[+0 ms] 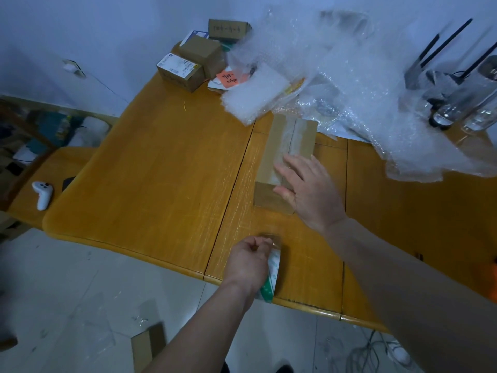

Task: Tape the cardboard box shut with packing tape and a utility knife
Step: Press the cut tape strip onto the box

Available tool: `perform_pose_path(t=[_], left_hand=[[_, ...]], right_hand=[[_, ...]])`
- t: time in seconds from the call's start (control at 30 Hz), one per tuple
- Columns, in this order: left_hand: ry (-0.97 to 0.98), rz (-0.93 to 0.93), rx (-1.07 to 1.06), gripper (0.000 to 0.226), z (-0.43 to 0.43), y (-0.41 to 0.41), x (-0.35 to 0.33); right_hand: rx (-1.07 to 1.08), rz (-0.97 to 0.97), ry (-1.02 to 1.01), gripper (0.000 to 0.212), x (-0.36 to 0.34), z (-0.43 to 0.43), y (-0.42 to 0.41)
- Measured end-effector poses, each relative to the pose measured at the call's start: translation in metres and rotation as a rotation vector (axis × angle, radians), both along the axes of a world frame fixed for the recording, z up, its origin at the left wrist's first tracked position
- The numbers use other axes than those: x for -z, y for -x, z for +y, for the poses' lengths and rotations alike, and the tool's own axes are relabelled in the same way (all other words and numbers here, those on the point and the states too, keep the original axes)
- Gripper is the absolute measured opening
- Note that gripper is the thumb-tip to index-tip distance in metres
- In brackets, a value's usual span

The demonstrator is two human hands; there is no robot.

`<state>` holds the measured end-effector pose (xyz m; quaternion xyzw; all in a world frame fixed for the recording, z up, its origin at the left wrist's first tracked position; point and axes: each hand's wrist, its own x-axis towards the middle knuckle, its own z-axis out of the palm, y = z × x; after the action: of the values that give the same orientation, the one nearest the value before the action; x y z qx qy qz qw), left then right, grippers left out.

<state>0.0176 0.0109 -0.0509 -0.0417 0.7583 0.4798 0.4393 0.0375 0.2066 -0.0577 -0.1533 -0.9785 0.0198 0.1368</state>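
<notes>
The orange-yellow wooden table (161, 168) had a glossy varnished top with visible grain. On it the long brown cardboard box (285, 157) was matt, with a shiny strip of clear plastic tape (289, 141) along its top seam. Crinkled, glistening clear plastic bubble wrap (363, 84) covered the table's far right corner. Small matt brown cardboard boxes (199, 57) sat at the far edge. The pale tiled floor (80, 292) looked smooth.
</notes>
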Motion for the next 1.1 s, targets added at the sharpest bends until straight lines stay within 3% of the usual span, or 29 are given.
perform_pose_path(t=[0.63,0.8,0.97,1.1], left_hand=[[-0.056,-0.016,-0.043,0.017,-0.006,0.0,0.001],[-0.063,-0.009,-0.033,0.018,-0.007,-0.002,0.0],[-0.059,-0.005,-0.029,0.018,-0.006,-0.003,-0.002],[-0.059,-0.007,-0.032,0.019,-0.004,-0.003,-0.002]], right_hand=[[0.005,-0.072,-0.164,0.093,0.005,-0.003,-0.001],[-0.036,-0.014,-0.102,0.084,-0.002,-0.003,-0.005],[-0.045,-0.188,-0.185,0.115,-0.007,-0.003,-0.007],[-0.028,-0.206,-0.241,0.104,-0.006,-0.004,-0.003]])
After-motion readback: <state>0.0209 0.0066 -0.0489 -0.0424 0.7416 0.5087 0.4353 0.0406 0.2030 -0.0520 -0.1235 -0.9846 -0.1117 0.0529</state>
